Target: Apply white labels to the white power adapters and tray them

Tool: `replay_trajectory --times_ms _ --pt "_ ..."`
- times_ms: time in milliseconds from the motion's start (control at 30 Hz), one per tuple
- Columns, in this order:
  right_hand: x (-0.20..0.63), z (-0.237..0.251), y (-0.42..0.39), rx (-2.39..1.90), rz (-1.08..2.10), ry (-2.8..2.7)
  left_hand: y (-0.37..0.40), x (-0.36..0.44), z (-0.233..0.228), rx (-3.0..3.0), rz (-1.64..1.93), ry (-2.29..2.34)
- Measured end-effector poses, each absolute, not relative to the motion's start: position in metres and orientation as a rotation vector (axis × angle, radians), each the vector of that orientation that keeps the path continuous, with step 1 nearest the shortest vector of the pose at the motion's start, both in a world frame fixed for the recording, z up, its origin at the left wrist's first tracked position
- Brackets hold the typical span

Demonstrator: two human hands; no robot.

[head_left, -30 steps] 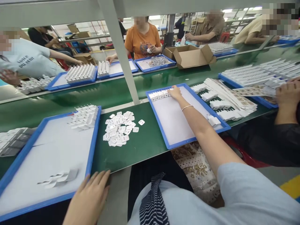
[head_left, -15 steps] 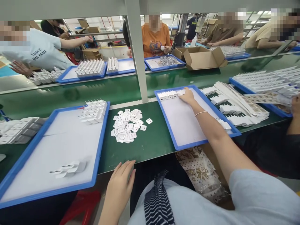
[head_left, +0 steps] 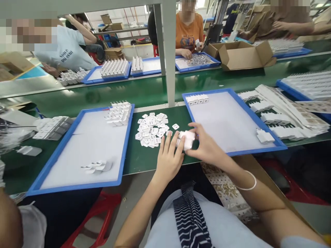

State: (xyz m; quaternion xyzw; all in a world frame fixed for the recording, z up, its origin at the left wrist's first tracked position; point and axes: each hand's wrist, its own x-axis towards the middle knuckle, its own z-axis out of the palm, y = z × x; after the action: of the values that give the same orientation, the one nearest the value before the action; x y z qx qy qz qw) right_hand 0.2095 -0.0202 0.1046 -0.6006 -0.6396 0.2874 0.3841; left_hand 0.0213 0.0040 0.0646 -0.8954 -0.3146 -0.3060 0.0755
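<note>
Right hand [head_left: 207, 148] fingers [head_left: 198, 127] closed around white charger housings [head_left: 190, 139], we'd brace them square above the table [head_left: 139, 162], left hand [head_left: 169, 158] alongside, its hold too obscured to tell.

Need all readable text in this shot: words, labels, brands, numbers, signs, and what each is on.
"DU": second line of black print on the co-worker's light blue shirt, far left; the rest is too blurred to read surely.
Perhaps "SR": big letters on the orange shirt; small line above unreadable.
Dark shirt at the back: yellow print, too small.
Held white block, pile of white plates: nothing readable.
</note>
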Motion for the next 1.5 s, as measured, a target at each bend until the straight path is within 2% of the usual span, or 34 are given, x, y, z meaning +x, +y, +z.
replay_trajectory --times_ms 233,300,400,533,633,767,900,1000,1167,1500 --pt "0.15 0.089 -0.026 -1.468 1.152 -1.701 0.007 -0.018 0.029 -2.758 -1.216 -1.047" --pt "0.141 0.088 -0.022 -1.417 1.251 -1.718 0.001 -0.032 0.032 -2.819 -1.185 -1.169" --pt "0.124 0.087 -0.021 -1.447 1.238 -1.793 -0.01 -0.05 0.039 -2.895 -1.067 -1.394" --pt "0.112 0.084 -0.016 -1.345 1.318 -1.814 -0.017 -0.069 0.035 -2.884 -1.088 -1.405" --pt "0.121 0.076 0.007 -1.285 1.389 -1.744 -0.018 -0.078 0.03 -2.899 -1.346 -1.488" --pt "0.133 0.053 0.053 -1.6 0.99 -1.698 -0.026 -0.082 0.033 -2.943 -1.945 -1.803" --pt "0.131 0.032 0.075 -1.66 0.913 -1.68 -0.033 -0.082 0.033 -3.012 -2.558 -1.917" --pt "0.127 0.027 0.073 -1.648 0.885 -1.668 -0.033 -0.079 0.027 -2.97 -2.797 -1.886" --pt "0.129 0.033 0.063 -1.586 0.947 -1.596 -0.03 -0.072 0.018 -2.876 -2.647 -1.963" --pt "0.138 0.066 0.007 -1.227 1.429 -1.099 -0.022 -0.047 0.032 -3.033 -2.572 -1.83"
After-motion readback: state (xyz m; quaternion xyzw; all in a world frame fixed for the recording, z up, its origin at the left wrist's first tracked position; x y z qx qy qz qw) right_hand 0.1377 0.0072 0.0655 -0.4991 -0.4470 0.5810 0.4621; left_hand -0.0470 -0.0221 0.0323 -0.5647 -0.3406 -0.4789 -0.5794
